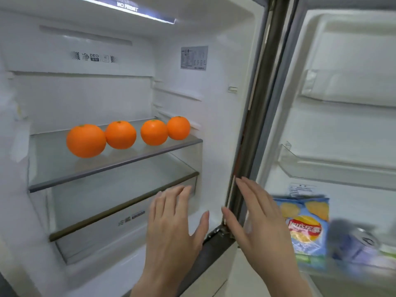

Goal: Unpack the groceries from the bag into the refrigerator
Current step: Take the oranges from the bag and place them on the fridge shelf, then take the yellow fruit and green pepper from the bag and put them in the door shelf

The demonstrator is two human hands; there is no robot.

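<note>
Sitting in a row on the fridge's glass shelf (64, 168) are four oranges (86, 140); the shelf below shows nothing on it. Both hands hover empty with fingers spread, the left hand (171, 228) before the lower shelf, the right hand (257, 221) by the hinge. One chip bag (306, 228) stands in the low door bin (353, 273) beside what looks like one blurred can (355, 243).

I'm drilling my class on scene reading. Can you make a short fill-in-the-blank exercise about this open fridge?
1. The glass shelf holds ____ oranges.
2. The chip bag stands in the ____ bin, beside a can.
3. Both hands, left and right, hold ____.

Missing words: four; door; nothing
</note>
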